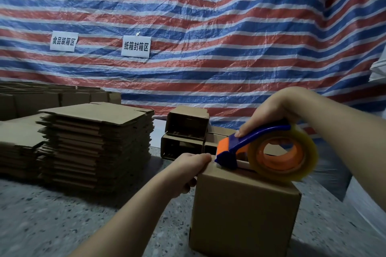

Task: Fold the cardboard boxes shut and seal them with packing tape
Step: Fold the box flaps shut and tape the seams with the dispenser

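box (244, 213) top seam: hidden by tape dispenser (265, 152) | left hand (189, 170) fingers: behind box edge

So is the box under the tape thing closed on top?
Shut. The box has its top flaps folded flat, and the tape dispenser rests on them. Whether tape already covers the seam, I cannot tell.

A cardboard box (244, 213) stands on the speckled worktop (62, 221). The left hand (188, 171) grips its top left edge, while the right hand (269, 115) holds a tape dispenser (261, 148) (blue and orange, with a clear roll) on the box top. A stack of flat cartons (96, 144) sits to the left, with striped sheeting (208, 27) behind.
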